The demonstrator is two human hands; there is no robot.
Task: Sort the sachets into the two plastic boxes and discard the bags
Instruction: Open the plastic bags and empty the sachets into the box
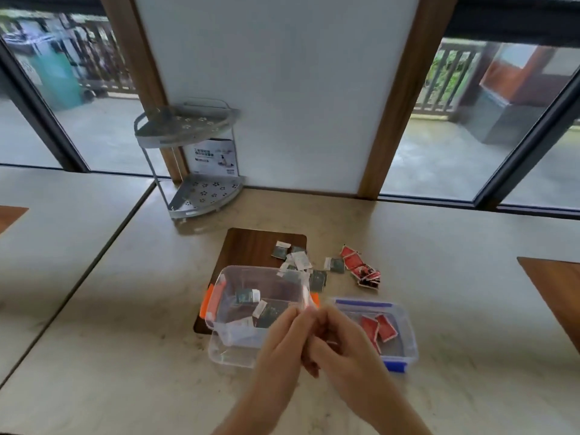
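Observation:
A clear box with orange clips (pixel 216 296) stands on a dark wooden board (pixel 251 243) and holds a few dark green sachets (pixel 246 296). To its right, a clear box with blue clips (pixel 405 328) holds red sachets (pixel 384 328). More green and white sachets (pixel 318 279) and a pile of red sachets (pixel 361 268) lie loose on the table behind the boxes. My left hand (pixel 282 337) and my right hand (pixel 342 343) meet in front of the boxes. Both pinch a thin clear plastic bag (pixel 307 304), which is blurred.
A grey two-tier corner rack (pixel 194 158) stands at the back against the wall, with a white carton behind it. Another wooden board (pixel 555 287) lies at the right edge. Windows run along the back of the marble table.

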